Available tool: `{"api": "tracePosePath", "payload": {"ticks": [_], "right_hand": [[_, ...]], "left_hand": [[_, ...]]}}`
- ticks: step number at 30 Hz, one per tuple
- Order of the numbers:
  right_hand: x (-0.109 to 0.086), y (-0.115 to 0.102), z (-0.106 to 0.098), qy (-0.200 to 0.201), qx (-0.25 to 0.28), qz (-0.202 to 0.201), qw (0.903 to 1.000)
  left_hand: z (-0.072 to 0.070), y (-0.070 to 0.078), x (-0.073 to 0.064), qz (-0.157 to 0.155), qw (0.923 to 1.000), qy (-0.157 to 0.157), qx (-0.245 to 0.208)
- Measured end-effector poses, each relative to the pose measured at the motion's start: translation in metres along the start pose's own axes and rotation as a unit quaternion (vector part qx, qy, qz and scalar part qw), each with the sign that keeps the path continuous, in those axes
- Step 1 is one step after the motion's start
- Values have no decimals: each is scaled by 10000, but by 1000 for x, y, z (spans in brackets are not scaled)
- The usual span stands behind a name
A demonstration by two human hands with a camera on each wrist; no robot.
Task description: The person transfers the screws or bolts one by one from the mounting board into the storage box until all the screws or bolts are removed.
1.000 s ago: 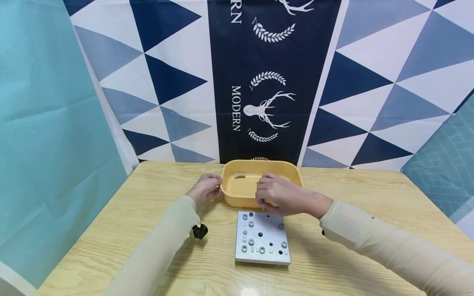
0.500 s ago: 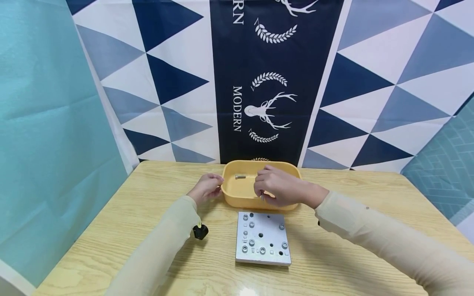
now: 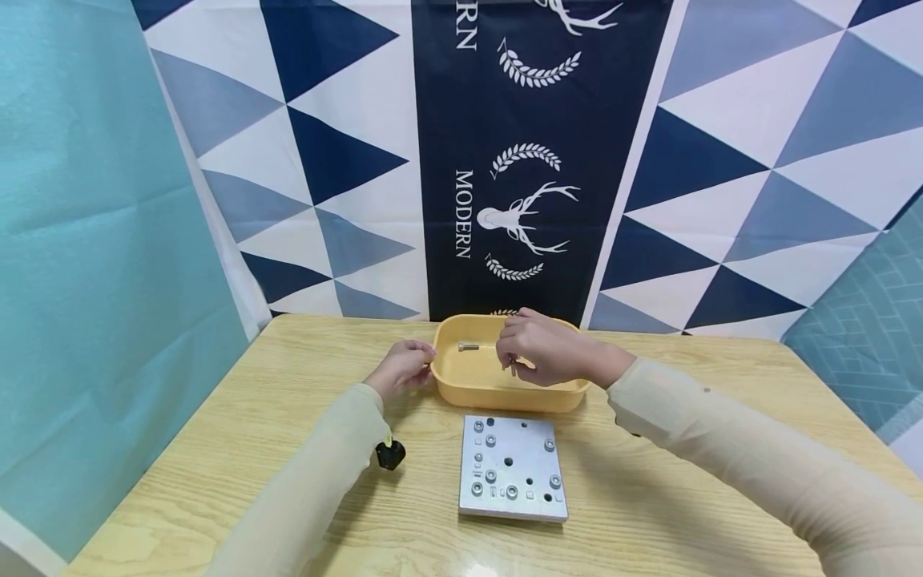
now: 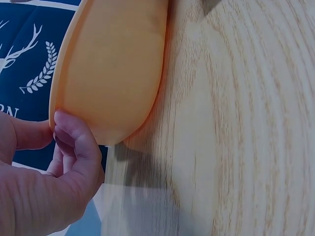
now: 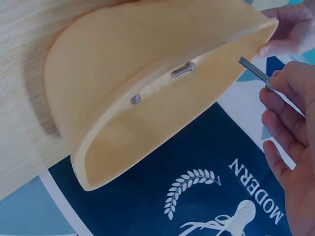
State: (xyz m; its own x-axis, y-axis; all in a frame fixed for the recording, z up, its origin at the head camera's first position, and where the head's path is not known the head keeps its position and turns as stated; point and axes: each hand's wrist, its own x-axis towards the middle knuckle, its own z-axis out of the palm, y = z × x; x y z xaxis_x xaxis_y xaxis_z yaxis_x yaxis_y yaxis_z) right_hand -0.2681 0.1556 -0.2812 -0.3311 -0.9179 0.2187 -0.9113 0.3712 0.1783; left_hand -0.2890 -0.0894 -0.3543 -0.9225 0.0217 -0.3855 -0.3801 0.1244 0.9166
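The left hand [image 3: 402, 367] pinches the left end of the yellow tray [image 3: 497, 397] between thumb and curled fingers; the right hand [image 3: 544, 349], above the tray, pinches a bolt [image 5: 254, 70] near its head, shank projecting. A second bolt [image 5: 183, 70] lies inside the tray, and a third bolt [image 5: 136, 99], partly hidden, appears to lie there too. A metal plate [image 3: 508, 462] rests on the table [image 3: 404, 529] just before it.

tray [image 4: 108, 64]: cut off, left wrist view | right sleeve [image 3: 735, 453]: cut off, head view
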Motion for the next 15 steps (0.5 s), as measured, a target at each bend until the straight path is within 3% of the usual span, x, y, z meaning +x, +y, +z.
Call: {"api": "tracePosePath", "payload": {"ticks": [9, 15], "right_hand": [[3, 16, 5, -194, -35, 273, 9994], [7, 27, 9, -58, -49, 231, 9997]], "left_hand": [[-2, -1, 3, -42, 10000, -54, -54], [-1, -1, 3, -60, 9998, -56, -156]]}}
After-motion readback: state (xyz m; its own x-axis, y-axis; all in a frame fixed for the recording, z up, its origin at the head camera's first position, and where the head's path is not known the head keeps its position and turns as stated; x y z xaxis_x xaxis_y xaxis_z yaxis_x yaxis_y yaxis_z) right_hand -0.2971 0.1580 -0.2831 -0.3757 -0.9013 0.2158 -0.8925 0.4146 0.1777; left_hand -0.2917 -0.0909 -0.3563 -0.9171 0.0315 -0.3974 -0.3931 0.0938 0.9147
